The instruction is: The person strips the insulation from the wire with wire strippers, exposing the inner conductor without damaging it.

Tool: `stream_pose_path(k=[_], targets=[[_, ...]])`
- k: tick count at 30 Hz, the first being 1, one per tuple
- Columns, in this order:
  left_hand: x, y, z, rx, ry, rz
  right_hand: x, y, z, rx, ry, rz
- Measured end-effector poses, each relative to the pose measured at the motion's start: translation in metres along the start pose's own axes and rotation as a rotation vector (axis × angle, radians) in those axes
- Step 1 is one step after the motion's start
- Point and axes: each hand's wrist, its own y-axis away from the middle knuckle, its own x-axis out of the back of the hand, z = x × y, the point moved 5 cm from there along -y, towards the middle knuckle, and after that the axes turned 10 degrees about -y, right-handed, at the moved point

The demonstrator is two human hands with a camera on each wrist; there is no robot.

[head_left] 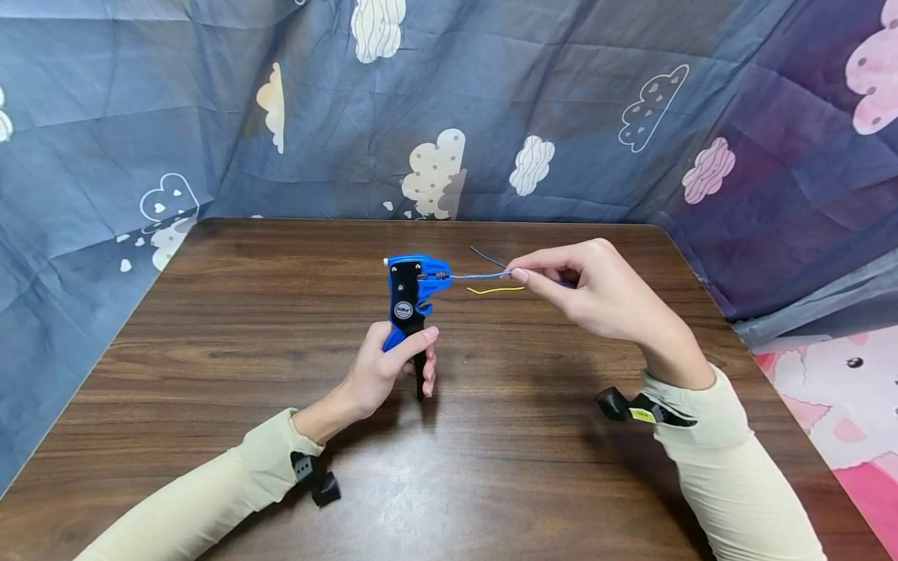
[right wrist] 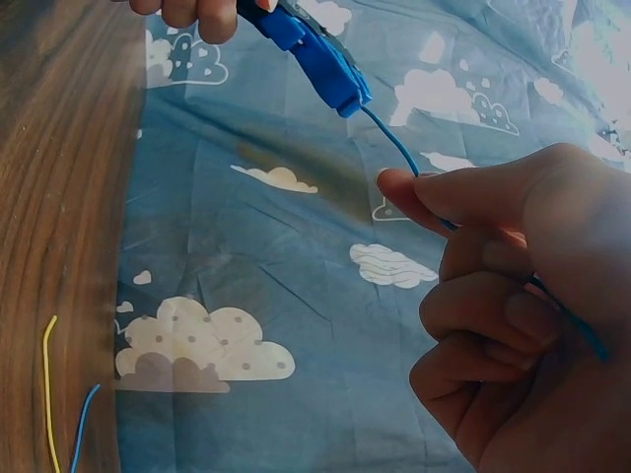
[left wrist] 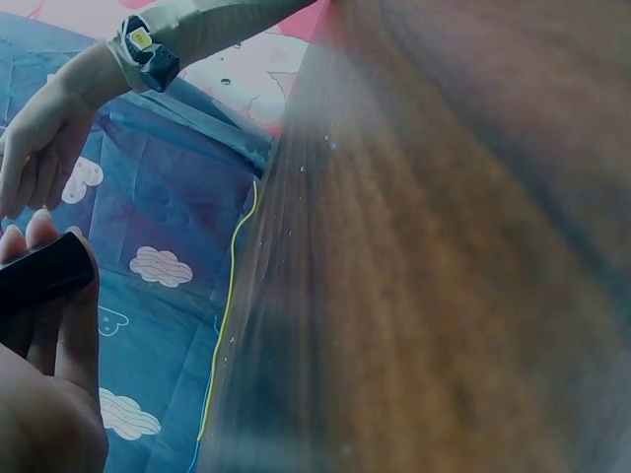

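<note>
My left hand (head_left: 382, 366) grips the handles of a blue and black wire stripper (head_left: 405, 292), held upright over the table with its nose toward the right. Between the thumb and index finger of my right hand (head_left: 596, 288) is pinched a blue wire (head_left: 480, 276). One end of that wire meets the stripper's nose; in the right wrist view its other end (right wrist: 592, 340) runs back past the curled fingers. The left wrist view catches only a dark handle end (left wrist: 44, 276) in the left hand.
On the brown wooden table (head_left: 245, 335) lie a yellow wire (head_left: 494, 291) and a second blue wire (head_left: 487, 255), both behind the hands. A patterned cloth curtain (head_left: 316, 117) hangs along the back edge and at the sides.
</note>
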Motion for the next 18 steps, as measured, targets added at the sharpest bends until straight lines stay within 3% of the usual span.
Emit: stream_pose_path(k=[18], targets=[[-0.0009,0.0001,-0.0003,-0.014,0.018,-0.017,-0.0002,0.0002,0.0014,-0.022,0.000,-0.001]])
